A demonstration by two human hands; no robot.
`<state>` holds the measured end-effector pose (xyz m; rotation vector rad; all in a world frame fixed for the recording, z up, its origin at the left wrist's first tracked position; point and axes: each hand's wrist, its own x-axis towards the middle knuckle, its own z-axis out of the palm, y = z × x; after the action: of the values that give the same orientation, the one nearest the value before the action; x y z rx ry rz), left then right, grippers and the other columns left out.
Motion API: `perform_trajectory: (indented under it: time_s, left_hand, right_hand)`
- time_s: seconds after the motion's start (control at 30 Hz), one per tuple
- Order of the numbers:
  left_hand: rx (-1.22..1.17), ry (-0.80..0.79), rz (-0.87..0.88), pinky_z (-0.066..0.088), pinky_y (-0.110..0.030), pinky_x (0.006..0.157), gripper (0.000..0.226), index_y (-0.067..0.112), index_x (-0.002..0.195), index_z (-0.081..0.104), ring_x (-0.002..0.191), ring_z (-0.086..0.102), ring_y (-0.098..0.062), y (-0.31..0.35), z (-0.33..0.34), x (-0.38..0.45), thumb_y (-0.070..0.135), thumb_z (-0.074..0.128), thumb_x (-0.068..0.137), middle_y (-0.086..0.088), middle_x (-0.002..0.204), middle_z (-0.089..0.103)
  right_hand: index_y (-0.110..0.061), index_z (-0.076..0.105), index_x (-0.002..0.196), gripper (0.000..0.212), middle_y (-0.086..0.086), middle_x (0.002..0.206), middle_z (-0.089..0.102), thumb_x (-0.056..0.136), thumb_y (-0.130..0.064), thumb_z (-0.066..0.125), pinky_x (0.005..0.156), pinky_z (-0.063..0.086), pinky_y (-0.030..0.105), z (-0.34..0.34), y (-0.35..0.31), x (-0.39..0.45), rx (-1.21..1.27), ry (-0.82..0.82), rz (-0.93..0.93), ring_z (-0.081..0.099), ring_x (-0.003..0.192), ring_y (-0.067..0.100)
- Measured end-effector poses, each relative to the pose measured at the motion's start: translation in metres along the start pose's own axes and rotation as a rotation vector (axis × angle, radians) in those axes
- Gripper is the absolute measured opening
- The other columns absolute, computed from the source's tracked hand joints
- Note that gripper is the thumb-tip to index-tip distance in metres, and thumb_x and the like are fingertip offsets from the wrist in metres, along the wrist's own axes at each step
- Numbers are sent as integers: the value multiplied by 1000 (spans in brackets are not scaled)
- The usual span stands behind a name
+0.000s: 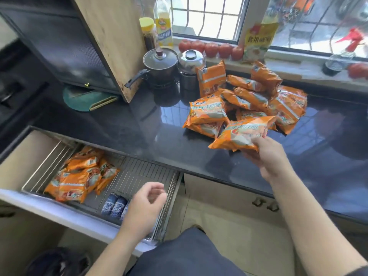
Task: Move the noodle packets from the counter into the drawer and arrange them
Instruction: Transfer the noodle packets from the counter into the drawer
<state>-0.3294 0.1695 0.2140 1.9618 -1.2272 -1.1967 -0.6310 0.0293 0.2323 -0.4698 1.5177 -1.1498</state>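
A heap of several orange noodle packets (251, 96) lies on the black counter (139, 128) at the right. My right hand (268, 156) grips one orange noodle packet (242, 133) by its right end, lifted just above the counter in front of the heap. Below the counter's left part the drawer (45, 204) stands pulled out, with a wire rack inside. Several orange packets (79, 176) lie in its left half. My left hand (147, 204) hovers over the drawer's right part, fingers loosely curled, holding nothing.
Blue patterned packs (114, 206) lie at the drawer's front. A black pot (160, 64), a steel pot (190, 66) and a leaning wooden board (111, 40) stand at the counter's back. Oil bottles and tomatoes (211, 49) line the window sill. A green cloth (85, 98) lies left.
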Motion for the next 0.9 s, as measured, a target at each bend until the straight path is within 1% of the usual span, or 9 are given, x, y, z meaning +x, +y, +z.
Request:
perform_trajectory:
  time_s: [0.07,0.17,0.23,0.3,0.4,0.5,0.63,0.73,0.9]
  left_hand:
    - [241,-3,264,43,-31,111,48,34,136,54,128,51,-1,0,16,2,33,72,92,13,138,55]
    - [543,-28,548,32,-35,120,89,29,156,33,147,33,-17,-1,38,13,44,78,81,-1,161,33]
    - [641,-10,665,43,-41,112,86,21,152,40,139,47,-27,-3,44,20,37,80,77,-7,154,46]
    - [599,27,687,55,-40,95,69,18,141,53,121,63,-26,-14,41,23,18,80,77,-4,137,63]
    - [492,58,473,52,-33,75,44,30,127,63,99,67,-17,-31,22,19,18,73,87,11,113,73]
    - [91,139,-62,53,-28,70,21,25,109,70,89,72,-16,-61,-4,19,28,76,89,11,91,75]
    - [-624,236,-583,62,-51,79,20,6,97,73,79,77,-30,-112,-52,30,21,81,87,-13,88,80]
    - [-847,220,-771,61,-48,72,21,4,110,68,84,75,-32,-149,-103,60,14,74,93,-19,99,78]
    - [-874,286,-810,57,-49,76,38,13,127,63,92,72,-31,-221,-192,151,19,76,91,-16,119,73]
  right_hand:
    - [-7,71,97,18,14,103,76,97,-1,53,69,64,37,10,14,-38,-29,-75,44,72,85,27]
    - [-2,72,97,21,18,102,77,96,3,51,82,62,46,32,39,-85,-120,-244,165,73,90,31]
    - [0,73,103,24,18,102,78,96,1,49,80,63,40,47,57,-106,-185,-368,247,75,89,27]
    - [-2,72,109,25,17,105,78,99,-8,50,81,62,35,59,73,-117,-288,-456,292,76,90,23]
    - [-4,68,105,27,15,107,78,104,-22,48,99,56,41,71,87,-122,-269,-556,376,76,100,25]
    - [-9,62,91,23,16,107,78,106,-18,46,95,56,41,83,97,-121,-211,-549,429,75,101,29]
    - [-9,58,81,25,21,108,76,104,-15,49,84,57,38,108,118,-110,-195,-406,514,74,89,28]
    - [-10,57,78,27,20,106,77,103,-16,50,78,55,36,137,135,-102,-151,-332,573,72,87,27]
    - [-10,56,78,26,17,101,75,103,-16,50,77,53,35,200,173,-89,-145,-194,670,69,86,25]
